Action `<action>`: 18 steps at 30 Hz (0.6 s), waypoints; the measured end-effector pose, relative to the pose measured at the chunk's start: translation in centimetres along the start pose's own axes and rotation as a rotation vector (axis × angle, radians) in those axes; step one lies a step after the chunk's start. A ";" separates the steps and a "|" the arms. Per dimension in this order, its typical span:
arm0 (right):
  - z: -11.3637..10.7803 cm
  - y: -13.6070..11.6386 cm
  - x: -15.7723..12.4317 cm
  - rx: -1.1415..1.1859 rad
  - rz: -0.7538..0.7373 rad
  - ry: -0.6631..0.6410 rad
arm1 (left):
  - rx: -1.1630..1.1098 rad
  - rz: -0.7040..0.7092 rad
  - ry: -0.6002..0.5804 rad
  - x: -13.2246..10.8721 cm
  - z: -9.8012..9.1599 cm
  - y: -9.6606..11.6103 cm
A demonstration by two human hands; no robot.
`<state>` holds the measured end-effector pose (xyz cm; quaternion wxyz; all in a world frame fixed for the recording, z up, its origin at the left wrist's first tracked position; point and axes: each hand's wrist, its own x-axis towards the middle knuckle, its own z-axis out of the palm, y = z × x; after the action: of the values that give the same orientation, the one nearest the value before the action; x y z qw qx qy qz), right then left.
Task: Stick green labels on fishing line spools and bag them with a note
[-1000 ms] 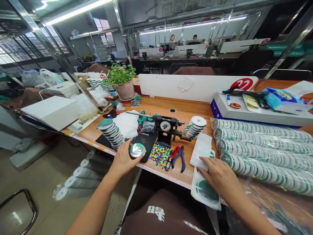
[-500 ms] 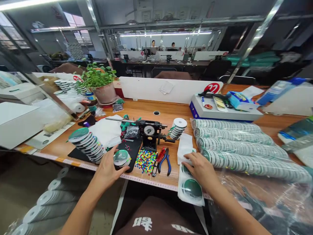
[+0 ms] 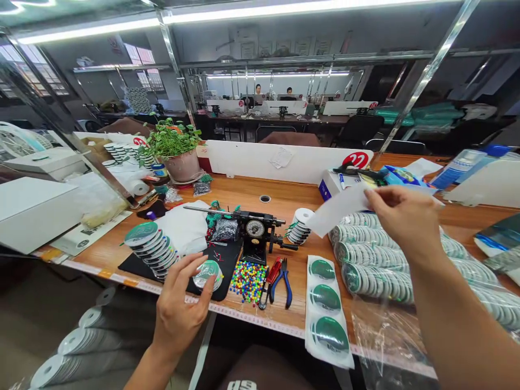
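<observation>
My right hand (image 3: 406, 216) is raised over the right side of the table, pinching a white paper strip (image 3: 339, 208) between thumb and fingers. Below it lies a sheet of round green stickers (image 3: 325, 297), its near end hanging past the table edge. My left hand (image 3: 182, 298) is open, thumb and fingers apart, just in front of a short stack of spools with a green sticker on top (image 3: 209, 275). Whether its fingertips touch that stack I cannot tell. A taller leaning stack of labelled spools (image 3: 150, 246) stands to its left on a black mat (image 3: 225, 271).
A black hand-cranked winder (image 3: 255, 230) stands mid-table, with colourful beads (image 3: 248, 281) and blue-handled pliers (image 3: 281, 284) before it. Another spool stack (image 3: 299, 226) is beside the crank. Plastic-wrapped spool rows (image 3: 377, 281) lie right; a potted plant (image 3: 181, 157) stands behind.
My right hand has lifted the white paper strip up off the sticker sheet, uncovering its green circles. My left hand has drawn back slightly from around the short spool stack.
</observation>
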<state>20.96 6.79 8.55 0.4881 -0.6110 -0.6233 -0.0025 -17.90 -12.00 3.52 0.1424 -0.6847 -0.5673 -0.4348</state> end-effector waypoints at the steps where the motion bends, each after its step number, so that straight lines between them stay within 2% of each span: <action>1: 0.9 -1.1 1.6 0.033 -0.057 0.040 | -0.003 0.016 0.010 -0.2 0.1 0.2; 3: 3.7 -3.4 3.9 0.098 -0.200 0.123 | -0.005 0.046 0.036 -0.7 0.2 0.5; 4: 5.3 -4.5 4.5 0.109 -0.272 0.137 | -0.008 0.057 0.047 -0.9 0.2 0.7; 5: 7.1 -5.5 4.8 0.106 -0.340 0.097 | -0.015 0.068 0.055 -1.1 0.2 0.9; 6: 8.9 -6.4 4.8 0.085 -0.389 0.019 | -0.025 0.076 0.056 -1.4 0.2 1.0; 8: 12.1 -7.6 4.2 0.004 -0.480 -0.245 | -0.044 0.085 0.042 -1.8 0.3 1.2; 10: 14.3 -8.5 3.6 -0.028 -0.537 -0.384 | -0.055 0.094 0.023 -2.0 0.5 1.2; 12: 15.4 -9.3 3.5 -0.041 -0.553 -0.414 | -0.063 0.097 0.012 -2.2 0.7 1.1; 16: 16.1 -10.5 5.0 -0.060 -0.497 -0.373 | -0.088 0.107 0.011 -2.3 1.3 1.0; 18: 16.8 -10.5 5.3 -0.075 -0.479 -0.422 | -0.113 0.107 0.001 -2.4 1.7 1.1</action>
<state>3.98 18.26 9.24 0.3105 -0.4515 -0.8364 -0.0136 -16.15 -12.70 1.06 0.1268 -0.7208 -0.5045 -0.4581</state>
